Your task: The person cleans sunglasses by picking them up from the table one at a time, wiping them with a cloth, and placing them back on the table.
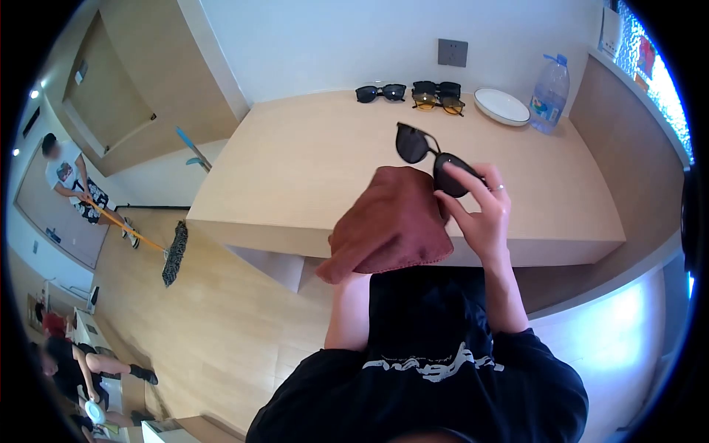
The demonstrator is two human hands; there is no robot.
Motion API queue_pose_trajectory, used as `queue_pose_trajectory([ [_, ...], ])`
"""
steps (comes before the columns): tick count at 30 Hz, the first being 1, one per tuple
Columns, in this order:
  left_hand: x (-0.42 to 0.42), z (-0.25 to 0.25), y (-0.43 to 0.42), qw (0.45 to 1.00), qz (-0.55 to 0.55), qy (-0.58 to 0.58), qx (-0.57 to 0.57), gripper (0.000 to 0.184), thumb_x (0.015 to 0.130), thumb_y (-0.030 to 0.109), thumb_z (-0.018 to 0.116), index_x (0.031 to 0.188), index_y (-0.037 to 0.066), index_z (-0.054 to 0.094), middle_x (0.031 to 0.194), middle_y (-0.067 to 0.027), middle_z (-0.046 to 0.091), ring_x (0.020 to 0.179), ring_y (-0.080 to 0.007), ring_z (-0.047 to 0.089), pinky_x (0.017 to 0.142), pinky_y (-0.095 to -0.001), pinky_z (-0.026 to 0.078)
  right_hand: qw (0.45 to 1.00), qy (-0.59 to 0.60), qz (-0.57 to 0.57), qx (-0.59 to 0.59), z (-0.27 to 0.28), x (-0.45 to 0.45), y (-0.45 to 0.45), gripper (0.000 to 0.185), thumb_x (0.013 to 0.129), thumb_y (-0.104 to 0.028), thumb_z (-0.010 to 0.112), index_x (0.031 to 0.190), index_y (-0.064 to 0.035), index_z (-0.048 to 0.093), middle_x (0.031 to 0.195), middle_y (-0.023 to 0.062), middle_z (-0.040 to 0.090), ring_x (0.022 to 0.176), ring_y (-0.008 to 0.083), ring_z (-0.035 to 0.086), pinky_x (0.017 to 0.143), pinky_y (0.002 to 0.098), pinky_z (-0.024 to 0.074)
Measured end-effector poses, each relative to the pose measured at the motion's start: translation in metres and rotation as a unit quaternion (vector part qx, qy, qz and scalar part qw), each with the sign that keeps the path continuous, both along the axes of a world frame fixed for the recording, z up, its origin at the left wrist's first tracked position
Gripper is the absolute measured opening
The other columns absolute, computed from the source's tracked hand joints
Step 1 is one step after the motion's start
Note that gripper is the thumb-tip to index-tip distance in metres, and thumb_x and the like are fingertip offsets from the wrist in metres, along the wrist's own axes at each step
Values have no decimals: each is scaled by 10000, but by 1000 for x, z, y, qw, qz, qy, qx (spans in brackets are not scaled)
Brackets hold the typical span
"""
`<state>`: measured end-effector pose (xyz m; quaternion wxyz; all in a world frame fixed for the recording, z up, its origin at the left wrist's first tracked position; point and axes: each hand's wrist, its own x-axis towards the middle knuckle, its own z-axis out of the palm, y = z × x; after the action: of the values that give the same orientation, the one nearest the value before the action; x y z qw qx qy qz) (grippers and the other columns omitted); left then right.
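A pair of black sunglasses (pixel 415 145) is in my right hand (pixel 484 210), with the thumb and fingers closed on one lens. The lenses are dark, and the frame tilts in the air above the table's front part. A reddish-brown cloth (pixel 395 218) with a stitched edge drapes over my left hand, which holds it up close beside the sunglasses. The fingers of that hand are hidden beneath the fabric; only the forearm (pixel 347 314) shows below. The cloth's upper right edge lies near or against the lower lens; I cannot tell if they touch.
On the wooden table (pixel 310 162), dark sunglasses (pixel 381 93), black sunglasses (pixel 437 88) and yellow-lensed glasses (pixel 439 104) lie at the back. A white plate (pixel 502 107) and a water bottle (pixel 551 96) stand right. At left, one person holds a mop (pixel 174 255); another sits lower down.
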<state>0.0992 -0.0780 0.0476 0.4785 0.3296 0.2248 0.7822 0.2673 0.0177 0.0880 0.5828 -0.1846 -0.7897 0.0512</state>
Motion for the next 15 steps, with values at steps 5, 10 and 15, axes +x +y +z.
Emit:
queue_pose_trajectory([
  [5,-3,-7,2,998,-12,-56,40,233,968,146,570,1171,74,482,1156,-29,514,1069,-67,487,940,-240,381,996,58,61,-18,4,4,-2,709,649,-46,869,1303,-29,596,1025,131,657,906,261,645,785,347,520],
  [10,-1,-1,6,995,-35,-67,65,304,1002,187,557,1271,80,464,1322,-53,506,1239,-93,477,1090,-268,357,987,-6,145,-62,-5,15,-1,661,633,-72,882,1245,-36,635,915,113,663,853,219,649,777,313,514],
  [15,7,16,16,971,130,192,67,194,902,84,627,1079,36,566,1050,-20,610,1027,-98,583,937,-255,456,980,-61,179,-57,-6,22,-2,559,629,-58,872,1151,-40,674,850,85,633,784,215,627,726,314,511],
])
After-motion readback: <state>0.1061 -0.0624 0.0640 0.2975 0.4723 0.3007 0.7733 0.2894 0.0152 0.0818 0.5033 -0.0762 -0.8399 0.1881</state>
